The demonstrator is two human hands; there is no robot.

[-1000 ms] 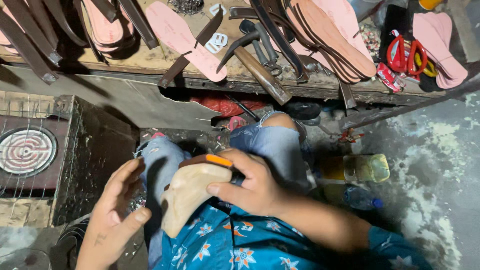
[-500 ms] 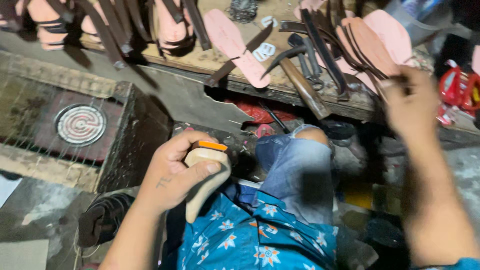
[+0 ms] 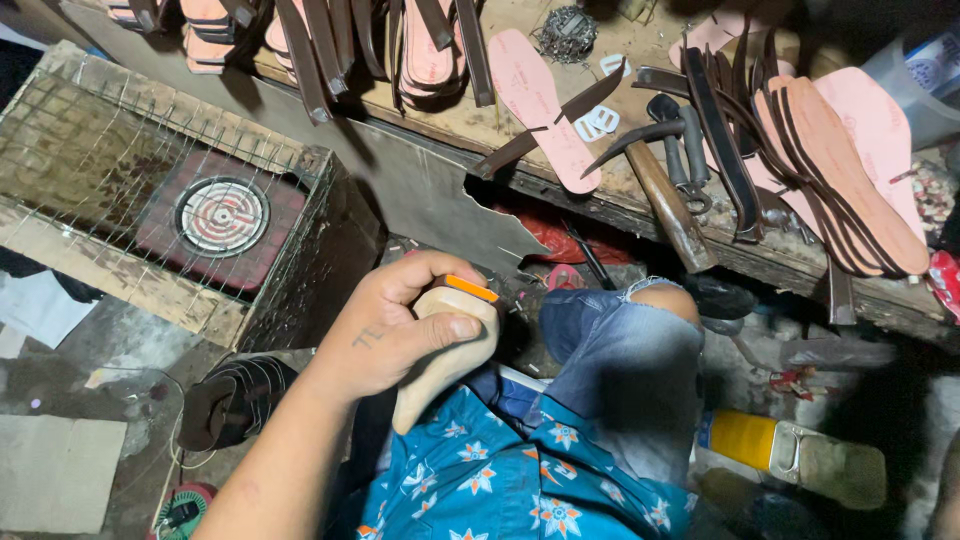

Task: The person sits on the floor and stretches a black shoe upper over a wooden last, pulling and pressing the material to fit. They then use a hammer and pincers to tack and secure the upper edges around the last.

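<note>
Shoe last (image 3: pixel 445 350), tan wood with orange top, clasped in left hand (image 3: pixel 400 330) grip over the lap, long axis running steeply downward toward the body; right hand out of view.

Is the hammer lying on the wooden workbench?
Yes, the hammer lies on the workbench, beside a pink insole, untouched by any hand.

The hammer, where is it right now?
In the head view, the hammer lies right of centre on the workbench, between a pink insole and stacked soles.
</note>
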